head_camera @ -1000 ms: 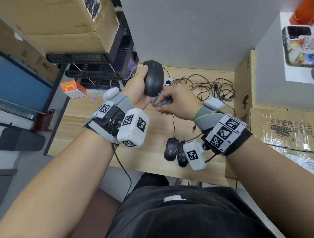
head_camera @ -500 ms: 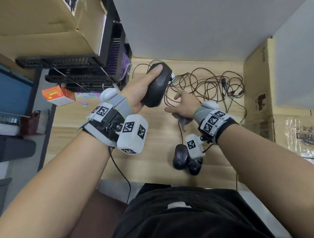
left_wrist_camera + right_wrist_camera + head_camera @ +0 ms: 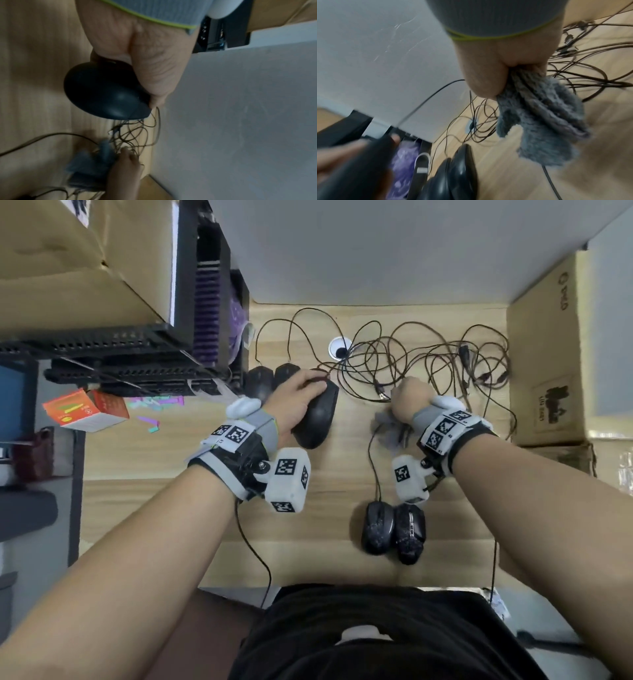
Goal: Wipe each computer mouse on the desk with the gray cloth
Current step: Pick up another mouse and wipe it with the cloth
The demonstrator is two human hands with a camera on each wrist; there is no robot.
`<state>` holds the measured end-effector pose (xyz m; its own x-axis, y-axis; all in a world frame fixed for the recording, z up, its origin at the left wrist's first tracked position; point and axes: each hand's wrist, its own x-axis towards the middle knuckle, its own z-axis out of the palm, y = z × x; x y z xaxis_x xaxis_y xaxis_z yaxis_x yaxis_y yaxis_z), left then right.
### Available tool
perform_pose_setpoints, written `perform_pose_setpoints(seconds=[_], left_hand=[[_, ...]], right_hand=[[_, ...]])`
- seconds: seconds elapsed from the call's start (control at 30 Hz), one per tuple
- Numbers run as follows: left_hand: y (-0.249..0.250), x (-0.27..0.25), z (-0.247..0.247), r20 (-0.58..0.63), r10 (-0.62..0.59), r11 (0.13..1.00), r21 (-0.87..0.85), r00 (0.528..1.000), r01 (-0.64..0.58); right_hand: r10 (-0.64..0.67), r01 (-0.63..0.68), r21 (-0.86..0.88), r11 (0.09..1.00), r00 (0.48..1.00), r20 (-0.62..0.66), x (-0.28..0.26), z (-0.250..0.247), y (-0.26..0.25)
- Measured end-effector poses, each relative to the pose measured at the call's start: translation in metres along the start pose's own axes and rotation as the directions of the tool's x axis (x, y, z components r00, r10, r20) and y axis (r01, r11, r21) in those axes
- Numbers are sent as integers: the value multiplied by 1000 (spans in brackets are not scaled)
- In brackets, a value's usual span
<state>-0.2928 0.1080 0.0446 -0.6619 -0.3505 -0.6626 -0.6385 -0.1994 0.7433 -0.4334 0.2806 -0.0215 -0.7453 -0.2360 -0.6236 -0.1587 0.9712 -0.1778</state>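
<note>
Left hand (image 3: 294, 402), which a second ago held the black mouse (image 3: 317, 419) up against the cloth, has come down toward the desk (image 3: 164, 460), centre of the head view; fingers and thumb curl round its shell. Whether it touches the wood is unclear. Right hand (image 3: 409, 398) has drawn away to right of centre, fist bunched round the gray cloth (image 3: 390, 429), which hangs below it near the tangled cables (image 3: 428, 357). Wiping contact is broken; I judge this mouse done and being set beside two other dark mice (image 3: 272, 376) at the upper left of it. Two speckled mice (image 3: 394, 530) lie side by side, touching, at lower centre, likely still to be wiped. Materials: held mouse is smooth, rounded matte plastic with soft highlights in the left wrist view; cloth is fuzzy, thick-piled, crumpled in folds; cables thin, brown, looped; desk pale wood grain. Cardboard box (image 3: 548, 354) at right edge.
</note>
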Motion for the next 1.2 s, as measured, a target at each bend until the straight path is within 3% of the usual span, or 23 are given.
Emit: perform_pose_setpoints(seconds=[0.17,0.33,0.4,0.5,0.57,0.77,0.9,1.0,1.2], left_hand=[[-42,47,18,-67,-60,996,69,996,64],[-34,74,37,-124,56,973,228,991,-27],[-32,87,43,-130,76,962,270,989,-39],[-31,98,50,-118,100,929,366,988,-50],[-33,104,53,-96,97,911,410,991,-49],[-35,108,44,-1,89,809,583,996,-72],[-30,107,39,-35,148,721,688,988,-84],[-28,108,34,-38,183,751,650,982,-114],[-39,111,24,-89,98,892,449,991,-48]], right_hand=[[102,-14,352,936,967,-233,23,-21,4],[48,69,350,934,948,-316,19,-22,3],[20,77,327,942,959,-281,11,-15,1],[-163,165,261,951,986,-30,1,6,-4],[-199,175,234,956,977,81,2,21,-8],[-146,133,153,979,987,74,19,40,-20],[-121,108,156,982,990,71,28,41,-31],[-70,58,162,985,995,70,34,42,-32],[-87,72,179,981,993,77,36,43,-35]])
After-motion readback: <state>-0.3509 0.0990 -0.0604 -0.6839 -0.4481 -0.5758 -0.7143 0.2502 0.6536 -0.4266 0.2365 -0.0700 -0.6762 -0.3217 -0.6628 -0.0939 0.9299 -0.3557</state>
